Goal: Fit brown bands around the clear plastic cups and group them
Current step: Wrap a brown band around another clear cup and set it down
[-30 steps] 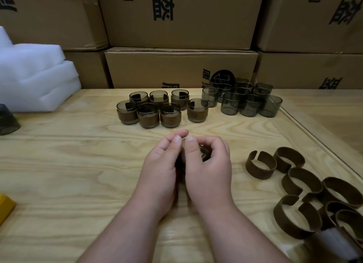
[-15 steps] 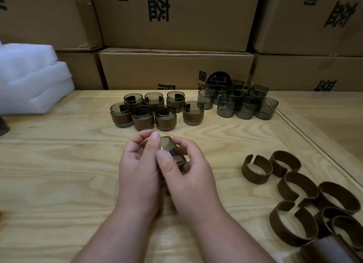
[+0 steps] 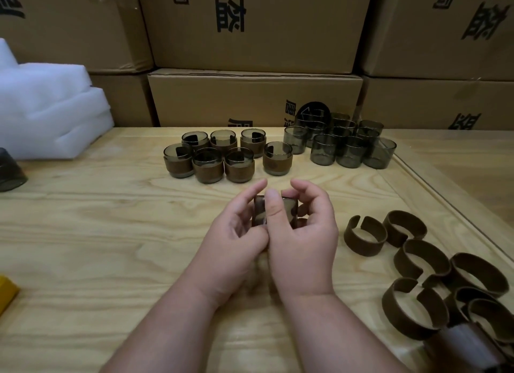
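Note:
My left hand [image 3: 230, 241] and my right hand [image 3: 303, 233] hold one clear cup [image 3: 288, 212] between them above the middle of the wooden table [image 3: 83, 233]. A brown band shows on the cup's left part; my right thumb lies across its front. Behind the hands stands a group of several banded cups [image 3: 225, 155]. To its right is a cluster of several bare clear cups [image 3: 342, 144]. Several loose brown bands [image 3: 417, 255] lie open on the table at the right.
Stacked cardboard boxes [image 3: 250, 94] wall off the back of the table. White foam sheets [image 3: 47, 113] sit at the back left, with a dark cup [image 3: 9, 166] at the left edge and a yellow object [image 3: 7, 292] lower left. A raised wooden rim [image 3: 445, 194] runs along the right.
The hands have turned the cup: half a second ago it was tilted with its bare side up, now its banded side faces me and my fingers are spread wider.

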`<action>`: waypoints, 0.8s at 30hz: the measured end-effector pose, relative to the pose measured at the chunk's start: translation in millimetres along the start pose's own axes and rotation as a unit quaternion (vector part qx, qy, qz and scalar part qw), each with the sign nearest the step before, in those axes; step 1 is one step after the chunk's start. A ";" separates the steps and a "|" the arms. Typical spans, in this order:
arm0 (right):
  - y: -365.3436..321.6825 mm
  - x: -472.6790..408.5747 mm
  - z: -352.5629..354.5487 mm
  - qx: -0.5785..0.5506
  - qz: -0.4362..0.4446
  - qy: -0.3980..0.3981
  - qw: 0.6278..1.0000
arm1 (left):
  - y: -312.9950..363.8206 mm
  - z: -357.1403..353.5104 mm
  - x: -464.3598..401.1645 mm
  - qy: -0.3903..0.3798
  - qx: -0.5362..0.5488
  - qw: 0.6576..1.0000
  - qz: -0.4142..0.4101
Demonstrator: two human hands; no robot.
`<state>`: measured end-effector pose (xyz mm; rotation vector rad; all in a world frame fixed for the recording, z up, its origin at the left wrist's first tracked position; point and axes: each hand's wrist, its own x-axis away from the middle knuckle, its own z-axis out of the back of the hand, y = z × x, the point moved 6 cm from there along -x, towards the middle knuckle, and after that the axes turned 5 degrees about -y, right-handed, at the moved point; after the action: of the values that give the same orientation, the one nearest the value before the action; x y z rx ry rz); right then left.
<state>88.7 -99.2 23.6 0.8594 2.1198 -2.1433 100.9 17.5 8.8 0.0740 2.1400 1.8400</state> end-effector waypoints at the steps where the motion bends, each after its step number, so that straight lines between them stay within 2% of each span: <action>1: -1.1 -0.4 0.4 0.004 0.003 -0.005 1.000 | -0.7 -0.3 0.3 0.000 0.001 1.000 0.003; 3: -8.7 1.0 2.9 0.048 0.038 0.011 0.998 | -0.8 0.8 0.6 0.015 -0.007 1.000 0.002; 6: -17.6 7.0 4.3 0.183 0.086 0.054 0.978 | 0.9 6.5 -0.6 0.074 -0.040 0.996 -0.021; 11: -11.0 7.2 4.3 0.330 0.022 0.044 0.943 | 4.6 10.7 0.9 0.115 -0.168 0.978 -0.049; 14: -0.4 3.3 6.3 0.326 -0.033 0.024 0.944 | 2.5 12.6 1.2 0.130 -0.246 0.960 -0.043; 17: 2.9 2.0 6.2 0.293 -0.052 0.014 0.955 | -0.5 12.8 0.6 0.125 -0.289 0.948 -0.040; 24: 9.2 8.9 -2.3 0.318 -0.152 -0.048 0.935 | -5.8 13.8 -0.9 0.110 -0.275 0.955 -0.030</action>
<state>85.4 -94.6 11.9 0.4237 1.5953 -3.0336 106.5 29.6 1.7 -0.3314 1.6468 2.4248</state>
